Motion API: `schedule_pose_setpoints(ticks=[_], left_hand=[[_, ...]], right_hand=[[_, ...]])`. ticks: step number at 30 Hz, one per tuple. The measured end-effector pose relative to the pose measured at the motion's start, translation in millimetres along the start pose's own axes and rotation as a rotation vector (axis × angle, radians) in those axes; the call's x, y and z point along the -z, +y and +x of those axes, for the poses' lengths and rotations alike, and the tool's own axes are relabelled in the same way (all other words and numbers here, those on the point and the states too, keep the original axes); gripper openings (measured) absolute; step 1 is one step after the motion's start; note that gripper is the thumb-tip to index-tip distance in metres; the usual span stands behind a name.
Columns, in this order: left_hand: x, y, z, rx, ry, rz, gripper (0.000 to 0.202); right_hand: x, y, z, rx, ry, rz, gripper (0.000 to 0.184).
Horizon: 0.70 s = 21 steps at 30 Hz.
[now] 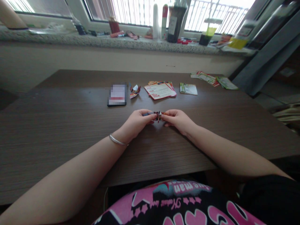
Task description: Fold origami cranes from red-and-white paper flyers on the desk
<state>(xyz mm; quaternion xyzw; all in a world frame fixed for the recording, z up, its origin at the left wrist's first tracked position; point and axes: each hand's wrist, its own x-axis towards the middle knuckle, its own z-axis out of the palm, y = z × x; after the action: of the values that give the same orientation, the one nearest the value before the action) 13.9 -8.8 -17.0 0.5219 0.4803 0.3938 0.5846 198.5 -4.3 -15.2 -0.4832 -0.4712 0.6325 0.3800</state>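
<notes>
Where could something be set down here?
Bare table: left of the pixelated device, and between right forearm and small card stack. Crowded: beyond the left hand, where device, crumpled paper and larger card pile line up; also the windowsill.

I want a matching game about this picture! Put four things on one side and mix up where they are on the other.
Things:
1. patterned piece
2. silver bracelet
3. curtain
4. red-edged cards

Places:
A. around a wrist
B. lying on the table
C. between left hand and right hand
D. at the picture's right side

Pairs: 1-C, 2-A, 3-D, 4-B
</notes>
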Motion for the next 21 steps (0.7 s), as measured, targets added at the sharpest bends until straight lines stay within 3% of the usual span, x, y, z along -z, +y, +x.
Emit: schedule_pose_setpoints(ticks=[5, 10, 21], left_hand=[[1.3, 3, 2, 0.123, -0.086, -0.244, 0.022], [4.2, 5, 3, 0.233, -0.135, -0.324, 0.016], [4.7, 4, 4, 0.232, -0.165, -0.45, 0.013]], right_hand=[[3, -2, 0, -0.05, -0.071, 0.128, 0.023], [8, -3, 2, -0.124, -0.121, 0.185, 0.016], [11, -4, 6, -0.191, -0.134, 0.309, 0.005]])
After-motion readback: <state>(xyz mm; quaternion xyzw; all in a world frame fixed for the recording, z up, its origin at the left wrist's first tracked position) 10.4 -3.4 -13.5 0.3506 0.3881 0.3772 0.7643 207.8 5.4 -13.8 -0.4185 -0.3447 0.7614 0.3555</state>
